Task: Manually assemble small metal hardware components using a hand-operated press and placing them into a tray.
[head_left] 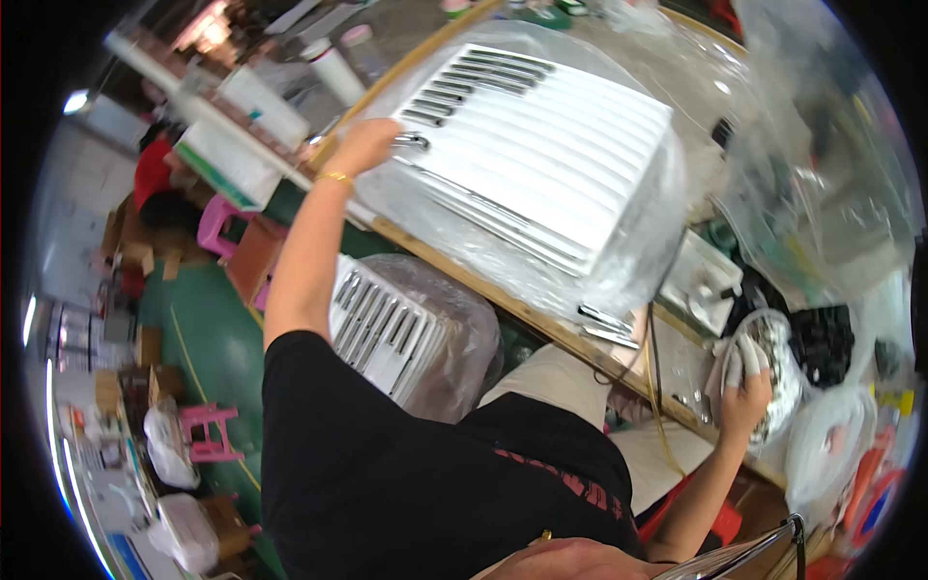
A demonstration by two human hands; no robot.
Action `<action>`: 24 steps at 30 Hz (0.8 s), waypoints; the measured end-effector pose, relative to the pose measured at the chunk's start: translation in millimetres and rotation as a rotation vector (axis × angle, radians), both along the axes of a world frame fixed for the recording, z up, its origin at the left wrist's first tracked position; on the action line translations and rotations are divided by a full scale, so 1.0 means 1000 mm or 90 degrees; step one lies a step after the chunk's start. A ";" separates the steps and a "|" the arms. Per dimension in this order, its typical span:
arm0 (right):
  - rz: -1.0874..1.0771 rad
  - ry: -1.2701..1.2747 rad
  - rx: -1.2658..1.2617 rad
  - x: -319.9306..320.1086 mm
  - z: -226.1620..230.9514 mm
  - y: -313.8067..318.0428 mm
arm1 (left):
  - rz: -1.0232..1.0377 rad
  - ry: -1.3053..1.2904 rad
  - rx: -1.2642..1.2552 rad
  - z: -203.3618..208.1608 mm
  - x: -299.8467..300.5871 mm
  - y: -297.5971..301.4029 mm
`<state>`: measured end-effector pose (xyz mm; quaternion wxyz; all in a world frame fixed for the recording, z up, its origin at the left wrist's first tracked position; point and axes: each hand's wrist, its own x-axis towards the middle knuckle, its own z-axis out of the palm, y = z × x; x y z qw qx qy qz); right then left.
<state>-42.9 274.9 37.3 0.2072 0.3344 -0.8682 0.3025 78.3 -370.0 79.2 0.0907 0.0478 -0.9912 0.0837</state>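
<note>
A white ribbed tray (541, 155) lies on clear plastic on the workbench, with shiny dark metal bars in several slots at its far left end. At the tray's left corner my left hand (369, 145) is closed on a short shiny metal piece (411, 141), whose exact kind is too small to tell. To the right, my right hand (746, 394), with white covers on its fingertips, reaches to a clear bag of small shiny parts (773, 353). Its fingers are bent together; whatever they pinch is hidden.
Some metal strips (609, 324) lie by the bench's front edge, near a white box (701, 280). A second slotted tray (382, 329) sits lower left, in plastic. Clear sheeting (812, 184) hangs right. A white bottle (331, 70) stands far left, and a pink stool (211, 432) on the floor.
</note>
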 end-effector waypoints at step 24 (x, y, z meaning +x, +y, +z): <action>0.067 0.240 -0.051 0.001 -0.011 -0.062 | -0.031 -0.444 1.387 -0.035 -0.077 0.394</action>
